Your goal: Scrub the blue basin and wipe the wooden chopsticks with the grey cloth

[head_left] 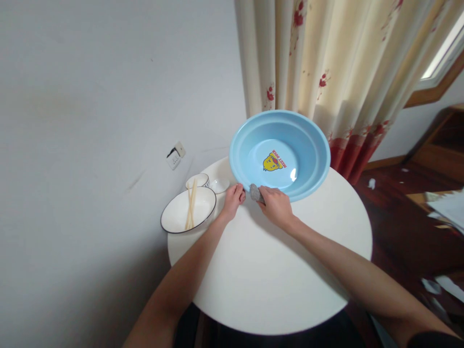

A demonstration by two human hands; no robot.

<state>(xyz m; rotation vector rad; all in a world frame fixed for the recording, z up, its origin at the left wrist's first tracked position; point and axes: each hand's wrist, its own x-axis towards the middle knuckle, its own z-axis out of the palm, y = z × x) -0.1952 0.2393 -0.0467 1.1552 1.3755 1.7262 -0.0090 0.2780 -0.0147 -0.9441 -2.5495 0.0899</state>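
Observation:
My right hand [276, 205] is closed around a grey, rough-textured scrubber [256, 193], whose end sticks out to the left of my fingers. It lies by the near rim of a large light-blue plastic basin [239, 145] with a yellow duck picture on its bottom. My left hand [235, 198] is curled up at the basin's near left edge. Its fingers are closed, and whether they pinch the rim or something else is hidden. Left of that hand, a small white dish [219, 185] sits close to the knuckles.
A round white table [268, 290] carries everything. On its left stand a large white bowl [174, 212] with a black rim, chopsticks [191, 208] across it, and a smaller white bowl [197, 180]. A wall with a socket [174, 160] borders the left; a curtain [311, 63] hangs behind.

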